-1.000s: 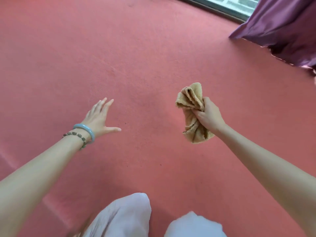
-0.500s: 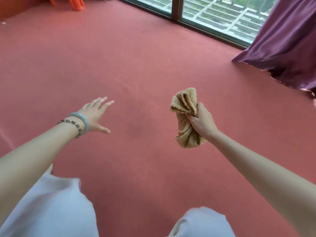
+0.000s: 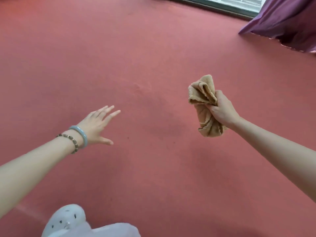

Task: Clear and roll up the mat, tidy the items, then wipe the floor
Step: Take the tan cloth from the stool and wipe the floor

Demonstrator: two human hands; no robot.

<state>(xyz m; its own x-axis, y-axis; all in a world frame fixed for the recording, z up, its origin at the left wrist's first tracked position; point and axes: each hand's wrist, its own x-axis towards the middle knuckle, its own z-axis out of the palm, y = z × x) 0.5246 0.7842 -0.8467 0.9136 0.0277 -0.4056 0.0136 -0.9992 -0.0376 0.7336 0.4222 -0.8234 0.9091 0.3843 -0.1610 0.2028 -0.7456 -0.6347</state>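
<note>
Squeezing the soft, light tan terry cloth by its bunched middle in my right hand, up above the red carpet floor; my left hand is reaching out flat, fingers spread, holding nothing

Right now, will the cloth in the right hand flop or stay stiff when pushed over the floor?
Likely floppy: the cloth creases and droops around the right hand. Probably light: one hand holds it up. Its fuzzy surface may drag.
</note>
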